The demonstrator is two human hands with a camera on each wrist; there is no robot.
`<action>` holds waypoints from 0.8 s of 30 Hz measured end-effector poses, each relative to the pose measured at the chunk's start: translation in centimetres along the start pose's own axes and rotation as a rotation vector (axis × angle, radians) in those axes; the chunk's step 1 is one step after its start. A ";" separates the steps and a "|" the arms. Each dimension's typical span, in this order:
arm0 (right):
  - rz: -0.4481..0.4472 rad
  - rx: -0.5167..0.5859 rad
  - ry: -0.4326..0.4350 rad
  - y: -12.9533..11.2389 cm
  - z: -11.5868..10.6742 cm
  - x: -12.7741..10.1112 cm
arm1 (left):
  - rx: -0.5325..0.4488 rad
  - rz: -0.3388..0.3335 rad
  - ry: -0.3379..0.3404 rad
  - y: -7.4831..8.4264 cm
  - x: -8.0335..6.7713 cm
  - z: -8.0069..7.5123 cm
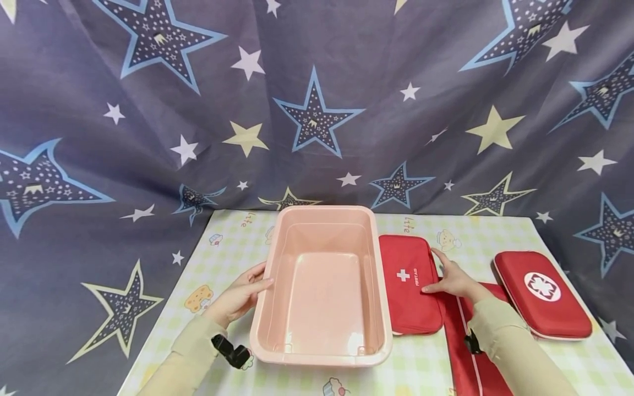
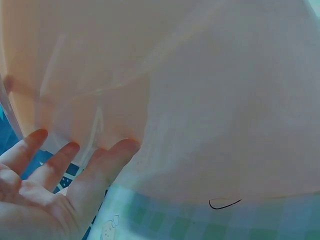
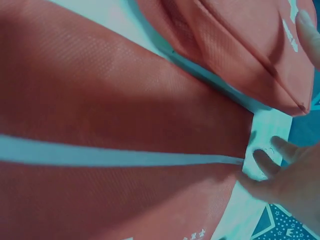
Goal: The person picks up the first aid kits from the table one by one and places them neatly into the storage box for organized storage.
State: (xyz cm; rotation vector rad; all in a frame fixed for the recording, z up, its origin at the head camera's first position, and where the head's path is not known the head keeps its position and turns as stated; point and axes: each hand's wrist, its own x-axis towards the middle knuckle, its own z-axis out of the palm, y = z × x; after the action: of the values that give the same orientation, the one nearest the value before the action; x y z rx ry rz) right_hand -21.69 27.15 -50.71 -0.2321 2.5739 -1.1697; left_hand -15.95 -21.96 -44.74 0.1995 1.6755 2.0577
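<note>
A pink plastic tub [image 1: 327, 297] stands in the middle of the table, its inside bare. At its left rim is my left hand [image 1: 242, 294], thumb over the rim and fingers against the outer wall; the left wrist view shows those fingers [image 2: 105, 170] touching the pink wall. To the tub's right lies a red first aid pouch [image 1: 406, 297] with a white cross, its left edge overlapped by the tub. My right hand [image 1: 455, 280] is at the pouch's right edge. Its thumb lies over the pouch top, while its fingers [image 3: 267, 167] spread beside the pouch.
Flat red fabric with a pale stripe [image 1: 458, 335] lies under my right forearm. Farther right, a red hard case [image 1: 559, 313] with a white round emblem rests near the table's edge. A checked cloth [image 1: 223, 247] covers the table; a starry curtain [image 1: 317, 181] hangs behind.
</note>
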 end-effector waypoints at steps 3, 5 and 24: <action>0.101 -0.130 -0.015 0.1 0.2 0.1 | -0.002 -0.001 -0.002 -0.1 0.1 0.1; 0.164 -0.197 -0.030 0.1 0.3 0.1 | -0.004 -0.005 0.001 -0.2 0.1 0.1; 0.199 -0.200 0.086 -0.7 2.2 1.3 | 0.003 -0.007 0.041 -0.2 0.0 0.2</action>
State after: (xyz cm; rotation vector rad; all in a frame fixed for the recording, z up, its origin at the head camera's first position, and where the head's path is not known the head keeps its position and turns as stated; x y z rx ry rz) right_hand -22.17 24.74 -51.84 0.0325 2.7160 -0.8708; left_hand -15.77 -21.76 -44.89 0.1533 1.7008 2.0674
